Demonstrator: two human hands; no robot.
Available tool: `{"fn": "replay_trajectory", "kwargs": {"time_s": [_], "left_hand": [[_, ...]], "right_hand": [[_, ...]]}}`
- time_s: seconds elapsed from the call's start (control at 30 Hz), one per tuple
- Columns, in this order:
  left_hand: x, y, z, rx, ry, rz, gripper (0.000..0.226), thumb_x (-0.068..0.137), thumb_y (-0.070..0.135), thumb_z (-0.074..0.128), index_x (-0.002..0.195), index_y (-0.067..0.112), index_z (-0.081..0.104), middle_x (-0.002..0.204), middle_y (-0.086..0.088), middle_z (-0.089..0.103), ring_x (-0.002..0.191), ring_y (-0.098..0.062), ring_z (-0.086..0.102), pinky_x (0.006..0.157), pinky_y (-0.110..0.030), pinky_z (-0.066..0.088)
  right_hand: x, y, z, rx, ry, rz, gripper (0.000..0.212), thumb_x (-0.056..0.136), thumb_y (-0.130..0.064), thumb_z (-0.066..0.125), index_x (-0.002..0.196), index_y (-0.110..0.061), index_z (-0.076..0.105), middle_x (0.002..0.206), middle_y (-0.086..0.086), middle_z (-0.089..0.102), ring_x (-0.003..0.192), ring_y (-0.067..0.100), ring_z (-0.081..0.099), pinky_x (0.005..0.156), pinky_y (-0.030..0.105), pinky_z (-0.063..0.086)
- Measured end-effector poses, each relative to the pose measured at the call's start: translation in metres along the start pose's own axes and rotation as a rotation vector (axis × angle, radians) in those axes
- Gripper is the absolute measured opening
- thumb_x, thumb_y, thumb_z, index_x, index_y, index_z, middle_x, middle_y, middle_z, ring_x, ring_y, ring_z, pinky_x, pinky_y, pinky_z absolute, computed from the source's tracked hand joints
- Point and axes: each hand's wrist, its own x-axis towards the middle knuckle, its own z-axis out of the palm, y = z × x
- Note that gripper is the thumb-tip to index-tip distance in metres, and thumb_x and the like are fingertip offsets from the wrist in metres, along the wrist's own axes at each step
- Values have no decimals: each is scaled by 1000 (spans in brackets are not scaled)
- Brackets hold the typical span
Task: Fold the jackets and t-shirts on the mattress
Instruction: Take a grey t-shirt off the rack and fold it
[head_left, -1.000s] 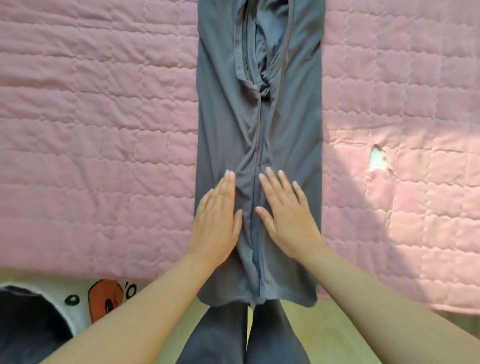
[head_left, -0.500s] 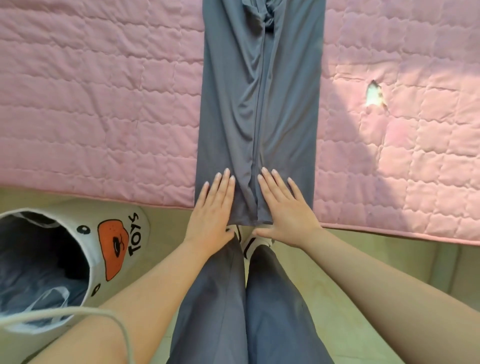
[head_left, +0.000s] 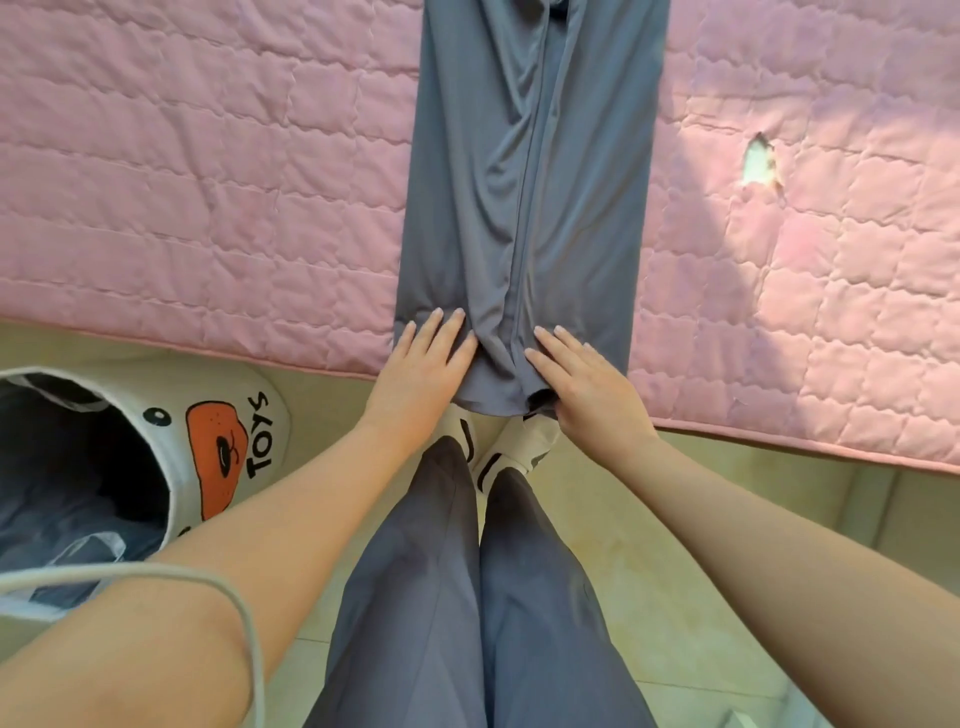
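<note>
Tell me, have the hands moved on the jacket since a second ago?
Yes. The left hand and right hand slid down the jacket toward the person, reaching its hem at the mattress edge.

Bright daylight fills the room. A sunny patch glows on the pink mattress (head_left: 779, 291) at three o'clock. Edges bend and look a little blurry.

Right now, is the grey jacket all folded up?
Only partly: the grey jacket lies as one long narrow strip on the pink mattress, its length not yet folded over.
</note>
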Motion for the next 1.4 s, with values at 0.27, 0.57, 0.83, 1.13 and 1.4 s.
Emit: {"fn": "replay_trajectory", "kwargs": {"time_s": [0.27, 0.57, 0.83, 1.13, 1.4], "left_hand": [[22, -23, -48, -461, 13, -234, 20, 79, 0, 48, 87, 14, 59, 82, -4, 61, 79, -31, 54, 59, -37, 41], [83, -59, -101, -735, -38, -284, 21, 80, -2, 48, 71, 17, 49, 59, 5, 46, 66, -24, 43, 56, -27, 33], [205, -115, -152, -880, 70, -340, 19, 85, 1, 46, 86, 11, 63, 65, 3, 50, 70, -14, 46, 54, -22, 32], [226, -139, -131, -997, 18, -242, 64, 77, 24, 80, 133, 29, 50, 124, -2, 45, 103, -4, 45, 84, -3, 34], [258, -171, -135, -577, -90, -134, 48, 64, 17, 88, 101, 18, 58, 89, -5, 56, 77, -21, 47, 65, -30, 39]], "right_hand": [[25, 2, -44, 141, 82, 397, 9, 81, -5, 49, 75, -11, 43, 81, 11, 57, 75, 35, 48, 55, 37, 29], [80, 34, -103, 481, 84, 548, 22, 80, -6, 46, 62, -18, 41, 69, 5, 48, 75, 29, 48, 62, 36, 35], [190, 92, -176, 706, 167, 518, 12, 73, -16, 47, 62, -15, 50, 57, 0, 41, 56, 13, 38, 52, 28, 28], [197, 129, -148, 668, 141, 320, 88, 60, -44, 88, 134, -39, 41, 131, -1, 45, 119, 7, 42, 106, 23, 35], [224, 148, -167, 258, -146, 307, 46, 58, -28, 90, 88, -21, 56, 87, 2, 50, 86, 22, 48, 65, 30, 36]]}}
